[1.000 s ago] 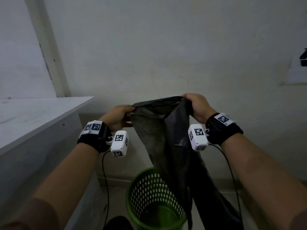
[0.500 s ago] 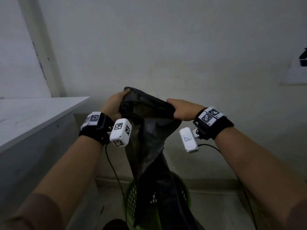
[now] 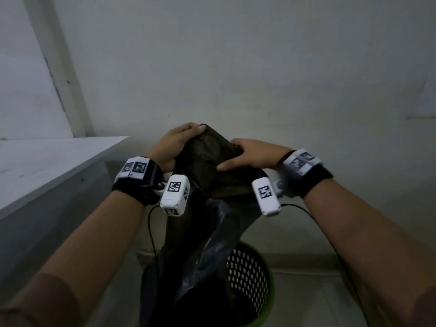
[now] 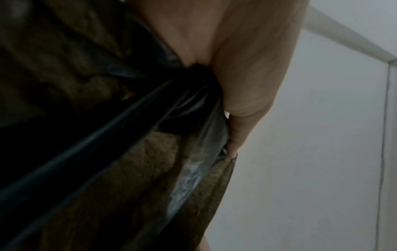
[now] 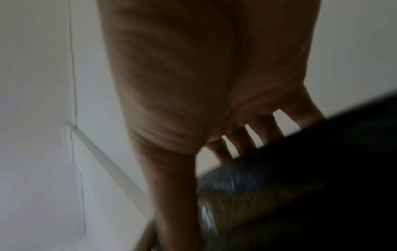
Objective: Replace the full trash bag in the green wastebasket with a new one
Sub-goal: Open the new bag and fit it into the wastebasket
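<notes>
A black trash bag (image 3: 212, 185) hangs from both hands, above and in front of the green perforated wastebasket (image 3: 250, 277) on the floor. Its lower part drapes over the basket's left side and hides the inside. My left hand (image 3: 175, 143) grips the bag's top edge on the left, fingers curled over it. My right hand (image 3: 250, 155) holds the top edge on the right, fingers over the rim and thumb along the near side. In the left wrist view, the left hand (image 4: 236, 68) bunches the bag (image 4: 107, 144). In the blurred right wrist view, the right hand's fingers (image 5: 266, 125) run behind the bag (image 5: 311, 178).
A white table (image 3: 47, 161) stands at the left, its corner close to my left wrist. A pale wall (image 3: 236, 67) rises right behind the basket. Thin black cables (image 3: 151, 227) hang from both wrist cameras beside the bag.
The hands have drawn closer together, so the bag's wide-stretched mouth is now gathered. The bag's lower part has swung left across the basket.
</notes>
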